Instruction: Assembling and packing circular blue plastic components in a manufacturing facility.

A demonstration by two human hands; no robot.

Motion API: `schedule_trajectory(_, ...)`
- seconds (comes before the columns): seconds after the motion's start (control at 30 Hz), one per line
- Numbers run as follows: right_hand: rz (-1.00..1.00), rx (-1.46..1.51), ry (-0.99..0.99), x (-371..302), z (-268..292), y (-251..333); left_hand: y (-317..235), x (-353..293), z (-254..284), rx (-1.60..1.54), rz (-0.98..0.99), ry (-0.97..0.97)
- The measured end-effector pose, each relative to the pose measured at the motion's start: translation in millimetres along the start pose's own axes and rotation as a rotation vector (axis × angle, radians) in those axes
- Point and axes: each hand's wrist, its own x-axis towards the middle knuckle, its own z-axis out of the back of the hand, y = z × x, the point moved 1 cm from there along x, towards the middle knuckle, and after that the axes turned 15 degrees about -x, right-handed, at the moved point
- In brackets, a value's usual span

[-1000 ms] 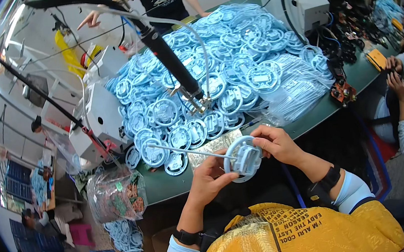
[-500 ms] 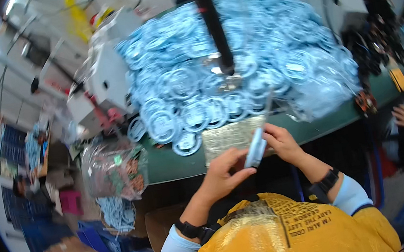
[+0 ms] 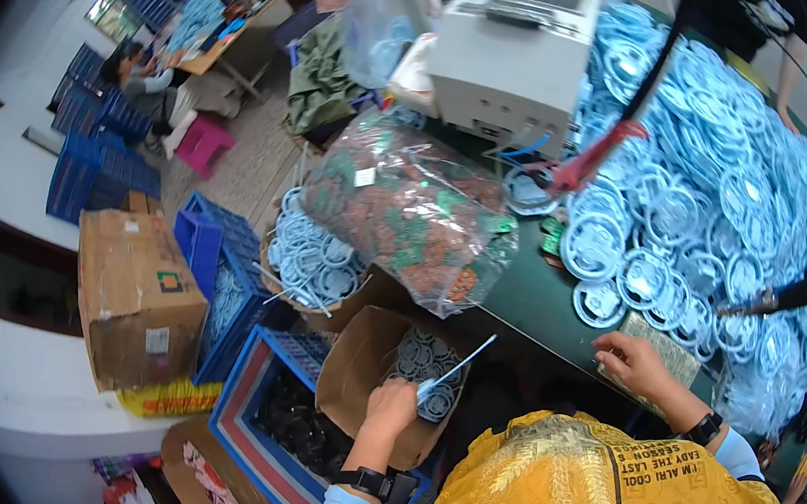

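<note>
My left hand (image 3: 390, 410) is closed round a light blue plastic part with a long thin stem (image 3: 466, 365); most of its body is hidden by the fingers. That hand is above an open cardboard box (image 3: 347, 385) holding several greyish round parts (image 3: 426, 355). My right hand (image 3: 636, 364), fingers loosely apart and apparently holding nothing, hovers at the front edge of the green table (image 3: 541, 301). Beside it on the table is a flat tan block (image 3: 665, 346). Several light blue round plastic parts (image 3: 644, 278) lie just beyond that block.
A large heap of blue parts (image 3: 724, 152) covers the table. A grey machine (image 3: 509, 48) and a clear bag of brown-green pieces (image 3: 399, 212) sit at its left. A black rod tool (image 3: 791, 293) juts in at right. Blue crates (image 3: 232, 414) stand left; people are nearby.
My view has swung left. My left hand has carried the blue part off the table to above the cardboard box. My right hand has let go and stays by the table edge.
</note>
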Motion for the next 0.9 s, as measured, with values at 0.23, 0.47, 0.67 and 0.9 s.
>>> schedule_trajectory(0.23,0.081,-0.053,0.096,26.1,18.2,67.1,8.0,-25.9,36.2,-0.246,0.07,-0.014)
schedule_trajectory(0.47,0.204,-0.087,0.198,67.4,-0.2,106.7,27.5,-55.1,44.2,-0.286,0.054,-0.215)
schedule_trajectory(0.67,0.569,-0.525,0.43,86.3,-17.8,147.0,44.9,-110.5,-6.9,-0.371,0.309,-0.325)
schedule_trajectory(0.9,0.781,-0.725,0.473,113.6,-33.8,112.6,-5.9,-166.7,-91.9,-0.592,0.666,-0.265)
